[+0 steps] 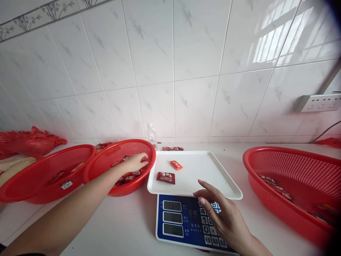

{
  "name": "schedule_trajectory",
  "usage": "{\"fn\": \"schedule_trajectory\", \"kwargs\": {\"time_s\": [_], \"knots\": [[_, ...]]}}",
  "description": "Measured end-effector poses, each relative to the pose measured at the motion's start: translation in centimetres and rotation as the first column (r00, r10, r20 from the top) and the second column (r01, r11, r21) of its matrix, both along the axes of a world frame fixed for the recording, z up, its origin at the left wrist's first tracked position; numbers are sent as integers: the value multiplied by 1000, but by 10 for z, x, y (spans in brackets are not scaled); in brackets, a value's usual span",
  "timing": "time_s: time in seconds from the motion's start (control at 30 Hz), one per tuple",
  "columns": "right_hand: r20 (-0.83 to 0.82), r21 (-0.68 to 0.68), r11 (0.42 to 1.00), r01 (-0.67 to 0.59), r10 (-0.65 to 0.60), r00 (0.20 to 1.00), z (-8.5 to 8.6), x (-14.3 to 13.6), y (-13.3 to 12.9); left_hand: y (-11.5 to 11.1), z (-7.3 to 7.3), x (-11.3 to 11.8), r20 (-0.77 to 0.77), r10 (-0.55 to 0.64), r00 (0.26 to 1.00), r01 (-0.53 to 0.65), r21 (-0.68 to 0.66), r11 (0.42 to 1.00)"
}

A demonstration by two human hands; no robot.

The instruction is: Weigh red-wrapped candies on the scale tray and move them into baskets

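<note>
Left hand [137, 162]: inside the red, round, perforated plastic basket [119, 192] that stands by the tray's left edge; fingers bent downward near the basket's right rim. Whether they pinch anything cannot be told.

Small glossy wrapped packets, red and dark [129, 177]: loose on that basket's floor, below and beside the left hand, some hidden by the forearm.

Right hand [221, 209]: holding nothing; thumb and fingers apart, over the keypad of the blue-faced, white-bodied electronic scale [191, 213], fingertips by the tray's front edge. Contact with the keys: not determinable.

White, shallow, rectangular plastic tray [197, 163]: set behind the scale's panel. Contents: one dark red, flat, rectangular foil packet [166, 177], near the left edge toward the front-left corner; one bright red, narrow wrapped packet [176, 164], behind it, nearer the back edge. The two lie apart, clear of both hands.

Red, deep, perforated plastic basket [263, 185]: at the right end of the white tabletop [119, 227]; further packets inside.

Step in hand, by judgement: picking among the basket's packets. Next move, by judgement: calls for a fingertip pinch on one packet, then a lift clear of the rim.
</note>
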State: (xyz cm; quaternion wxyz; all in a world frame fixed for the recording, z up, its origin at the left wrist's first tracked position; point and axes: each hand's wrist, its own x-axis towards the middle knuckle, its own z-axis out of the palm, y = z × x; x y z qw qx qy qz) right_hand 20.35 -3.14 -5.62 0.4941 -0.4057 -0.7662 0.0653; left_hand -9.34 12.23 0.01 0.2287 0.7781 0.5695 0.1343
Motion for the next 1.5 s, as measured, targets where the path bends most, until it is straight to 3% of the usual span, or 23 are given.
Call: {"fn": "schedule_trajectory", "kwargs": {"time_s": [0.1, 0.17, 0.43, 0.63, 0.97, 1.03, 1.2, 1.37, 1.5], "knots": [[9, -7, 1000, -9, 9, 1000, -1, 0, 0, 5, -9, -33, -390, -33, 920, -62, -229, 971], [16, 0, 1000, -17, 17, 1000, -1, 0, 1, 6, -16, -45, -527, -33, 849, -138, -283, 949], [36, 11, 1000, -10, 10, 999, -3, 0, 3, 5, -25, -40, -551, -11, 834, -136, -225, 965], [31, 57, 998, 15, -17, 999, -3, 1, 3, 10, -25, -43, -327, 54, 943, -113, -166, 980], [23, 90, 996, 22, -24, 999, 0, 1, 2, 14, -14, -49, 34, 222, 975, -216, -125, 968], [35, 103, 995, 17, -21, 999, 0, 2, 1, 12, -9, -46, 188, 257, 948, -224, -179, 958], [38, 123, 992, 5, -9, 999, 2, 2, 0, 5, 17, -23, 508, 349, 787, -254, -249, 935], [26, 124, 992, 19, -22, 999, 3, 0, 1, -7, 42, 24, 666, 251, 702, -124, -232, 965], [33, 109, 994, 26, -30, 999, 3, 1, 1, -11, 43, 59, 714, 174, 678, 9, -245, 970]]}}
